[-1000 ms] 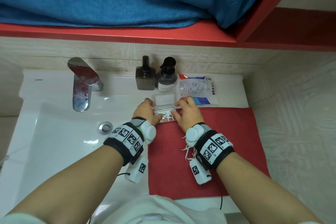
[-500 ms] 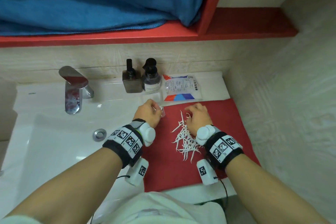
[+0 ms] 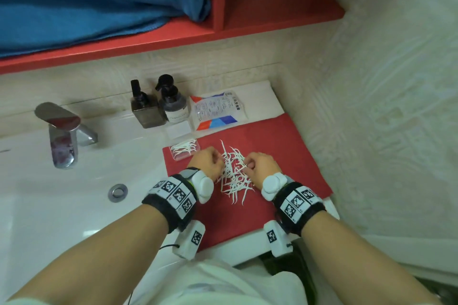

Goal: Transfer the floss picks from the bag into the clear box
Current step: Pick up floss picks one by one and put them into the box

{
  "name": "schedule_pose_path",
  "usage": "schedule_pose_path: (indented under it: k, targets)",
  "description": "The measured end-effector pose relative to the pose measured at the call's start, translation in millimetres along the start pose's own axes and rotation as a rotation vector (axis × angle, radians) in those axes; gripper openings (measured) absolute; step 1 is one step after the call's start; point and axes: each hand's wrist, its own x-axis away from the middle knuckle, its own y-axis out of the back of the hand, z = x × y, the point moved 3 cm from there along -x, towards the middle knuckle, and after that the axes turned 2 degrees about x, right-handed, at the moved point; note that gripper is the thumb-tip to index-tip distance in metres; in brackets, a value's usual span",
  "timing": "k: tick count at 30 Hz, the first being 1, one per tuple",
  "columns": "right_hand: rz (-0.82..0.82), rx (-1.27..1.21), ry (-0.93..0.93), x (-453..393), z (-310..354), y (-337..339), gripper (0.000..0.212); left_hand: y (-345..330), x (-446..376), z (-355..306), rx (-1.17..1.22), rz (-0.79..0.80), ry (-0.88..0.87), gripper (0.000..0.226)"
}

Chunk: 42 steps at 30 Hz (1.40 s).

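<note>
A loose heap of white floss picks (image 3: 235,176) lies on the red mat (image 3: 280,151). My left hand (image 3: 207,162) rests at the heap's left edge with curled fingers. My right hand (image 3: 262,166) sits at its right edge, fingertips pinched among the picks. The small clear box (image 3: 184,150) stands at the mat's far left corner with several picks inside. Its clear lid (image 3: 179,130) lies just behind it. The floss bag (image 3: 218,111) lies flat behind the mat, by the wall.
Two dark pump bottles (image 3: 158,104) stand left of the bag. A chrome faucet (image 3: 62,131) and the white sink basin (image 3: 49,193) with its drain (image 3: 118,192) lie to the left. A red shelf (image 3: 148,39) with a blue towel (image 3: 94,0) hangs overhead. A wall closes the right side.
Both hands left the clear box and came down to the pile of picks on the mat. The box now stands alone with picks in it. The camera view shifted right.
</note>
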Motion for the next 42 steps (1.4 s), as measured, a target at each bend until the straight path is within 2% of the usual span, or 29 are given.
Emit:
schedule_pose_path:
  k: [3, 7, 10, 13, 17, 23, 26, 30, 31, 33, 36, 42]
  targets:
    - [0.009, -0.066, 0.002, 2, 0, -2, 0.004, -3, -2, 2, -0.003, -0.001, 0.013, 0.01]
    - [0.044, -0.094, 0.063, 0, 7, 4, 0.009, -1, -3, 2, -0.037, -0.024, -0.014, 0.012]
    - [0.007, -0.076, 0.09, -1, 11, 15, 0.011, 0, -3, -1, -0.026, -0.038, -0.111, 0.015]
    - [-0.039, -0.084, 0.127, 0, 17, 27, 0.013, 0, -2, -3, -0.036, 0.013, -0.2, 0.022]
    - [-0.067, -0.122, 0.195, 1, 26, 36, 0.013, 0, -2, -4, 0.03, 0.076, -0.199, 0.009]
    - [-0.078, -0.231, 0.21, 5, 44, 40, 0.015, 11, 1, -5, 0.062, 0.043, -0.21, 0.006]
    - [-0.108, -0.242, 0.213, 4, 50, 43, 0.007, 17, 5, -8, 0.159, 0.025, -0.183, 0.004]
    - [-0.204, -0.322, 0.218, 3, 59, 50, 0.003, 27, 2, -2, 0.263, -0.147, -0.025, 0.018]
    - [-0.234, -0.348, 0.222, 5, 62, 52, 0.004, 28, 2, 0, 0.314, -0.15, 0.031, 0.024]
    - [-0.274, -0.394, 0.228, 6, 65, 55, 0.007, 27, 4, 0, 0.517, -0.051, 0.102, 0.031]
    - [-0.252, -0.444, 0.217, 10, 71, 54, 0.007, 32, 12, -8, 0.798, 0.025, 0.08, 0.024]
    - [-0.214, -0.456, 0.25, 12, 80, 52, 0.008, 45, 16, -10, 0.87, -0.033, 0.039, 0.019]
